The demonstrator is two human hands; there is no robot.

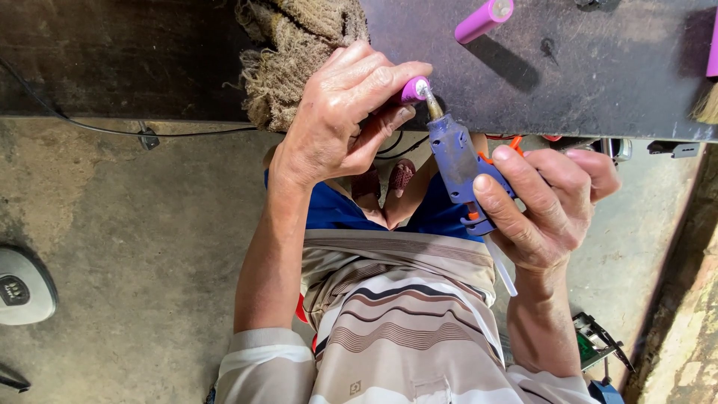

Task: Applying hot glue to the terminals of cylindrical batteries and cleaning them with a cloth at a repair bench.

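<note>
**Currently: glue-gun tip at the end of a pink cell**

Step in hand, as I judge it: applying hot glue to one end of a cylindrical pink cell [413, 90]. Left hand [340, 120], centre of the frame, is closed around the cell, fingers wrapped over it, only its pink end and metal cap showing at the fingertips, just at the near edge of the dark workbench [583, 97]. Right hand [550, 206], right of centre, grips a blue glue gun [458, 166] firmly; its nozzle touches or nearly touches the cap (contact not resolvable). A clear glue stick [501, 265] pokes out the back.

Next move likely calls for a steady nozzle and a small, controlled squeeze, keeping the cell from turning.

A second pink cell [484, 20] lies on the bench, upper right, well apart. A frayed cloth [292, 52] sits behind the left hand.

Hard to make out: the trigger finger, any glue bead, most of the held cell's body. Another pink object is cut off at the right edge.
</note>
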